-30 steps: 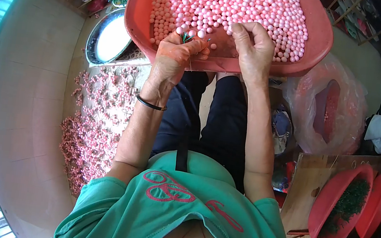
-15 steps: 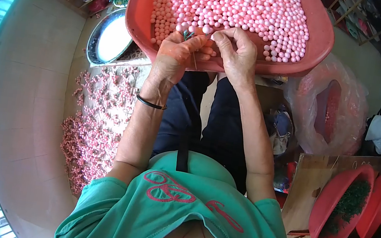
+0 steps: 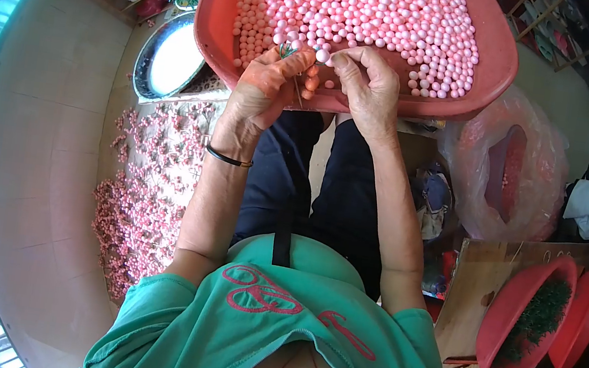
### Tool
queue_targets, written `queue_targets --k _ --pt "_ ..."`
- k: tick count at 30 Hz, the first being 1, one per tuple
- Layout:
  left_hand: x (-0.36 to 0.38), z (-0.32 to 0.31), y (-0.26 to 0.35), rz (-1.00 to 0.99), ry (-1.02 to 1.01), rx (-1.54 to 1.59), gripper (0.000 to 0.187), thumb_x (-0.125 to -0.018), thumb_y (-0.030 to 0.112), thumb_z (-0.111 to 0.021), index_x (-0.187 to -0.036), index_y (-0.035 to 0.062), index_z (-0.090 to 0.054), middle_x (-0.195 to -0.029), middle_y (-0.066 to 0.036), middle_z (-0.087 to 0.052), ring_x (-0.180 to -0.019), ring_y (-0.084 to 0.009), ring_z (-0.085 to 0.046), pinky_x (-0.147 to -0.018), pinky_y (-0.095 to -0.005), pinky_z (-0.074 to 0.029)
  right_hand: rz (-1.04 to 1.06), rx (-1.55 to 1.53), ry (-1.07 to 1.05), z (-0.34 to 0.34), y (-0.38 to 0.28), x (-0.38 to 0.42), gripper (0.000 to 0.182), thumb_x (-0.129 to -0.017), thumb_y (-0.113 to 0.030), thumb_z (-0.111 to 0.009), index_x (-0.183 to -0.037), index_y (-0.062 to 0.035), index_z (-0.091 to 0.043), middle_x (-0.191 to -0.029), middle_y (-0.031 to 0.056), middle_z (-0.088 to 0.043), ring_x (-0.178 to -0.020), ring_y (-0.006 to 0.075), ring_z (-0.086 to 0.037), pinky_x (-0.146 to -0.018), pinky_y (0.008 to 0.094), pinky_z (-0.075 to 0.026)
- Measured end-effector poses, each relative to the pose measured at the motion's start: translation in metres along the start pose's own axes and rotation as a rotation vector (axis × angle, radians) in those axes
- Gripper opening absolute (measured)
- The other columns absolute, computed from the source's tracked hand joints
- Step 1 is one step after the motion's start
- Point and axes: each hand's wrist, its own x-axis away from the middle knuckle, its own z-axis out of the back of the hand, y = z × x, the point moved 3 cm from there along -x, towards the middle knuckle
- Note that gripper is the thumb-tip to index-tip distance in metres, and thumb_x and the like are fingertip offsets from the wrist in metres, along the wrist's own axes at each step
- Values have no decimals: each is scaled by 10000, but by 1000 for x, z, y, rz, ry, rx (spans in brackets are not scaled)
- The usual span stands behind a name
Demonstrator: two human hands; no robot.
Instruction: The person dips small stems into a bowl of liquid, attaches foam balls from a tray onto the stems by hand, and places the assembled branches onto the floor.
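A large red tub [image 3: 503,55] in front of me holds a mass of loose pink beads [image 3: 376,16]. Over its near rim, my left hand [image 3: 267,82], its fingers stained orange, is closed around a thin green-tipped stem [image 3: 287,50], with pink beads at its top end. My right hand [image 3: 371,90] pinches thumb and forefinger together at a pink bead [image 3: 322,56] beside the left fingertips. Whether that bead sits on the stem is too small to tell.
Finished-looking pink bead sprigs [image 3: 147,202] cover the surface at left. Behind them stands a dark-rimmed basin [image 3: 149,53] with a white inside. On the right are a clear plastic bag [image 3: 536,156] and a red basin [image 3: 492,329] of green sprigs.
My left hand has shifted slightly left and turned, with the stem still in it. The right hand has moved a little right and down, and a bead now shows between the hands.
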Motion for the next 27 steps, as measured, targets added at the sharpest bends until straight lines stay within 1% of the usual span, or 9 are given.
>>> queue_targets --k 3,6,9,12,15,18,21,24,27 --pt "0 0 -1 -13 -3 -45 165 -942 179 -584 -910 17 -590 -713 -42 -582 -608 -125 -525 -604 -264 -466 1 171 -18 7 -10 -1 167 -913 -140 -643 -886 25 -644 -798 61 -648 -668 91 -617 -551 266 -530" --pt "-2 1 -3 -39 -7 -49 151 -937 168 -590 -907 20 -588 -715 -40 -581 -616 -129 -531 -615 -275 -470 53 492 -83 10 -12 -3 106 -886 -104 -638 -883 1 -647 -811 117 -645 -722 192 -666 -607 345 -539" --pt "0 -3 -2 -59 29 -4 128 -930 152 -600 -910 26 -587 -725 -36 -584 -626 -129 -541 -620 -274 -474 248 846 -168 6 -4 -4 77 -843 -89 -633 -881 -24 -646 -806 155 -621 -794 292 -656 -685 412 -516" --pt "0 -1 -4 -29 59 6 105 -923 135 -609 -917 33 -588 -739 -35 -592 -635 -127 -549 -621 -265 -477 176 991 -250 -2 -3 -2 114 -815 -96 -655 -900 -31 -617 -879 155 -631 -845 352 -631 -707 435 -485" --pt "0 -1 -4 -33 74 -13 102 -916 130 -621 -923 33 -589 -750 -36 -601 -640 -122 -556 -618 -252 -477 215 917 -209 -1 8 -1 114 -820 -123 -660 -876 -35 -613 -844 148 -617 -814 349 -627 -702 446 -479" --pt "-1 -2 -5 -57 91 -40 110 -908 129 -635 -924 29 -592 -757 -38 -608 -642 -117 -560 -612 -245 -476 111 758 -107 8 7 -5 126 -844 -169 -650 -836 -44 -640 -802 146 -611 -805 335 -627 -714 448 -482" --pt "-1 -1 -6 -53 89 -66 116 -901 128 -645 -922 25 -597 -753 -39 -609 -639 -114 -562 -607 -244 -475 190 857 -176 8 6 -5 171 -858 -208 -647 -827 -40 -640 -794 140 -617 -790 335 -630 -701 448 -480" --pt "-3 1 -7 -56 85 -73 112 -899 124 -647 -915 22 -603 -744 -38 -608 -636 -114 -562 -602 -243 -473 167 887 -256 4 2 -3 147 -850 -159 -648 -860 -18 -606 -822 159 -604 -807 354 -619 -706 460 -471" --pt "-2 -1 -6 -56 89 -80 107 -898 119 -646 -902 19 -606 -738 -38 -607 -633 -112 -560 -598 -239 -468 145 913 -234 6 6 -5 147 -852 -161 -665 -878 -25 -616 -824 161 -606 -758 325 -623 -682 420 -480"
